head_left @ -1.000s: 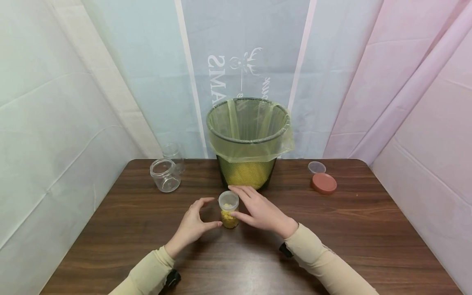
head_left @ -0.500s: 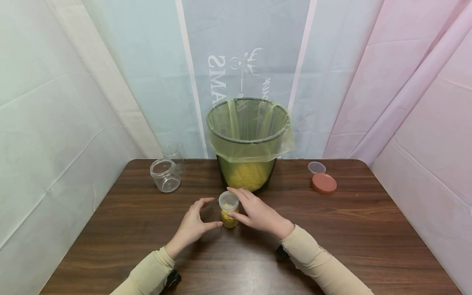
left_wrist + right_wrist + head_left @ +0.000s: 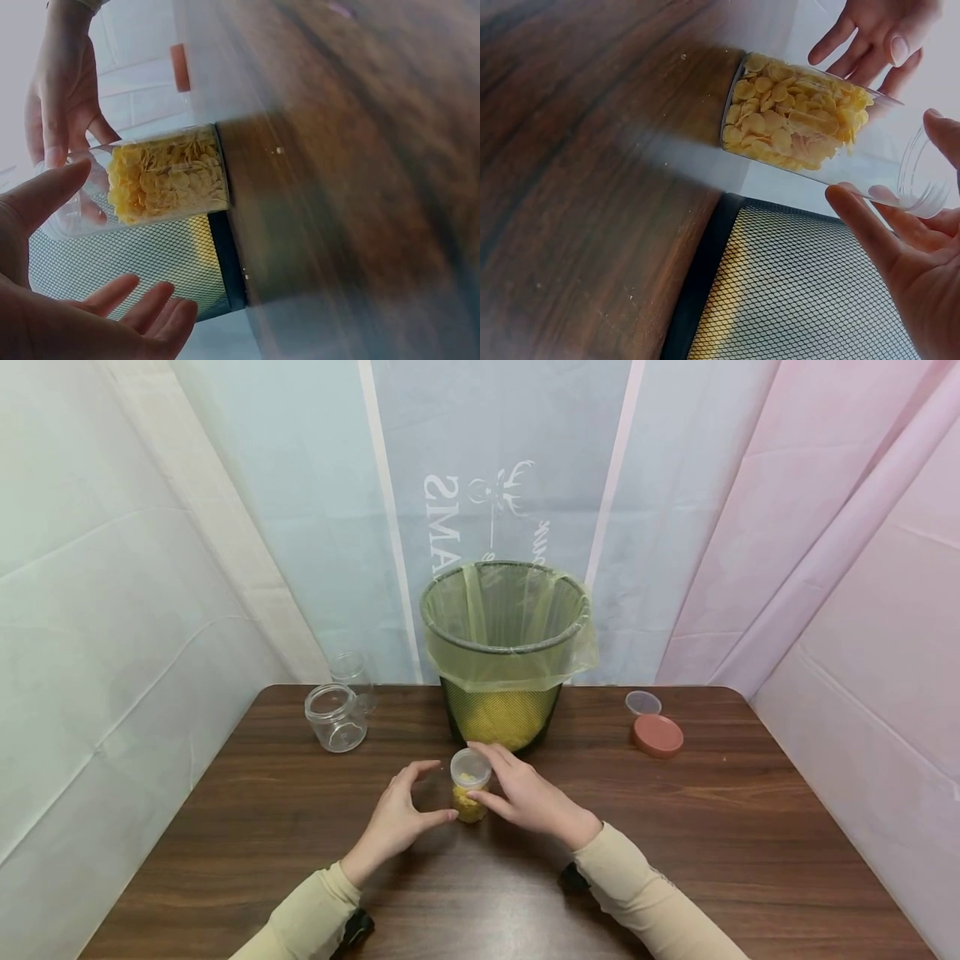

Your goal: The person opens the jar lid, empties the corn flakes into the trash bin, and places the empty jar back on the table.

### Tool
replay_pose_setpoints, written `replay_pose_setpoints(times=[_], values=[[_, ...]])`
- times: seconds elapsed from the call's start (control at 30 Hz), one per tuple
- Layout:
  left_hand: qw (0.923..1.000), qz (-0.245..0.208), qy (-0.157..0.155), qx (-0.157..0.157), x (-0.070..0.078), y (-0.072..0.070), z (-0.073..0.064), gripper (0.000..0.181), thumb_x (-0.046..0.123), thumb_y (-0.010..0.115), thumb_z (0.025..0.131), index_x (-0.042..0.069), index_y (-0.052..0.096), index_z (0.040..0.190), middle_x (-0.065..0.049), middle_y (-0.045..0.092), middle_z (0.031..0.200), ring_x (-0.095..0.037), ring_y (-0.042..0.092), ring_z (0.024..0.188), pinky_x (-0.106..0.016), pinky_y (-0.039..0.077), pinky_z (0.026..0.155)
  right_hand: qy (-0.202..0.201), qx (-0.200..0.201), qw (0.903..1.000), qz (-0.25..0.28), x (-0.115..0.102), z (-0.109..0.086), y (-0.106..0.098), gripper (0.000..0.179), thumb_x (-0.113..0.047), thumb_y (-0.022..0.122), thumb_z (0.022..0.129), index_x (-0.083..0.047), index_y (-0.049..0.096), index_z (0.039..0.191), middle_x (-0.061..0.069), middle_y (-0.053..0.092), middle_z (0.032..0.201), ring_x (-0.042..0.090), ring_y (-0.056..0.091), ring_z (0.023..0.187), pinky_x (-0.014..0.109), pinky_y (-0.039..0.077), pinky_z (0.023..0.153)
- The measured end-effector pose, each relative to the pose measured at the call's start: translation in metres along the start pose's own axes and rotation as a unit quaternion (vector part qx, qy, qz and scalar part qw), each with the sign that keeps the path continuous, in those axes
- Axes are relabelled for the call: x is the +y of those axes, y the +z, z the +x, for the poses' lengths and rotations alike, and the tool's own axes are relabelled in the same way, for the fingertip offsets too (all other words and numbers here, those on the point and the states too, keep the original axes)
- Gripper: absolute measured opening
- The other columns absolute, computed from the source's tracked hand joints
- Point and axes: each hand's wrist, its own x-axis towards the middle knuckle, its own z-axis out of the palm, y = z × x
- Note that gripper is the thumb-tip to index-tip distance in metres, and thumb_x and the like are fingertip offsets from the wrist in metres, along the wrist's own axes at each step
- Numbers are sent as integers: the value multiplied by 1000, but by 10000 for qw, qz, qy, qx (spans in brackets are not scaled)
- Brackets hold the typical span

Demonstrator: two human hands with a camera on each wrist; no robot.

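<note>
A clear jar (image 3: 470, 802) partly filled with yellow flakes (image 3: 787, 112) stands near the middle of the table, in front of the bin. My right hand (image 3: 536, 797) holds the jar's upper part from the right, thumb at the front and fingers behind. My left hand (image 3: 393, 817) curves beside the jar's left, thumb and fingers spread apart. Its thumb (image 3: 56, 191) overlaps the jar in the left wrist view; whether it touches is hard to tell. I cannot tell whether a clear lid covers the jar's mouth.
A mesh bin (image 3: 498, 714) with a yellowish liner stands behind the jar. Two clear jars (image 3: 339, 731) are at the back left. At the back right lie a red-brown lid (image 3: 657, 735) and a clear disc (image 3: 643, 702). Small crumbs (image 3: 683, 56) dot the table.
The jar's top has shifted slightly to the right, and the left hand has moved a little the same way. The right hand came a bit left earlier and stays at the jar.
</note>
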Motion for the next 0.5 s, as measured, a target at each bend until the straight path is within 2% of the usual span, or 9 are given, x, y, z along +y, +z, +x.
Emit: replay_pose_setpoints(times=[0.3,0.5], values=[[10000,-20,0,84,3,3,-1,73,30,86,65,12,54,128,-8,57,129,-29,49,120,-51,42,96,97,165,9998,65,-2,-5,-9,65,-32,66,89,-5,38,141,6,52,129,14,56,113,32,51,90],[9999,-111,1,53,12,5,-3,74,34,86,66,17,53,130,-8,55,131,-31,47,123,-53,41,96,-85,462,9989,60,-5,-9,-19,65,-33,67,88,-6,40,140,6,52,131,15,55,116,33,50,91]])
